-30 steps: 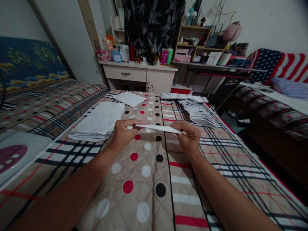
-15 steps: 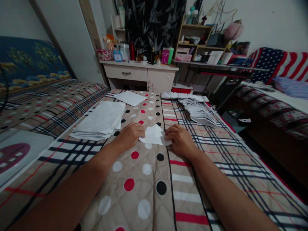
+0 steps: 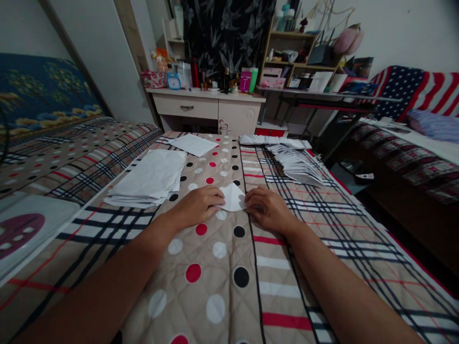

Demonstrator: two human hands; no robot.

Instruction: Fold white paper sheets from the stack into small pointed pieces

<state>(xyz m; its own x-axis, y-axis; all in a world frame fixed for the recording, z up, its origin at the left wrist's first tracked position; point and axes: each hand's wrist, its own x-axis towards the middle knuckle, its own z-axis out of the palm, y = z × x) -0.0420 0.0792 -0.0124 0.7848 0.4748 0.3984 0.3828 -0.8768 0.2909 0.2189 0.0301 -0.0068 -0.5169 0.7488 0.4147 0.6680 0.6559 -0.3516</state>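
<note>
A small white sheet of paper (image 3: pixel 233 198), folded to a peak at its far side, is held just above the patterned bedspread (image 3: pixel 211 267). My left hand (image 3: pixel 202 203) pinches its left end between thumb and fingers. At the right end my right hand (image 3: pixel 264 205) grips it, fingers curled. To the left lies a stack of white paper sheets (image 3: pixel 148 174), with a single white sheet (image 3: pixel 193 144) beyond it. Beyond my right hand are a fanned row of folded papers (image 3: pixel 296 164) and a flat white bundle (image 3: pixel 274 141).
A cream dresser (image 3: pixel 206 109) stands past the bed's far edge, crowded with bottles and boxes. A desk with a shelf (image 3: pixel 290 62) is at the back right. A white item with a purple patch (image 3: pixel 32 224) lies at the left.
Both ends of the paper have been brought closer together, and it looks narrower. My left hand moved right, its thumb now showing beneath the paper's end.
</note>
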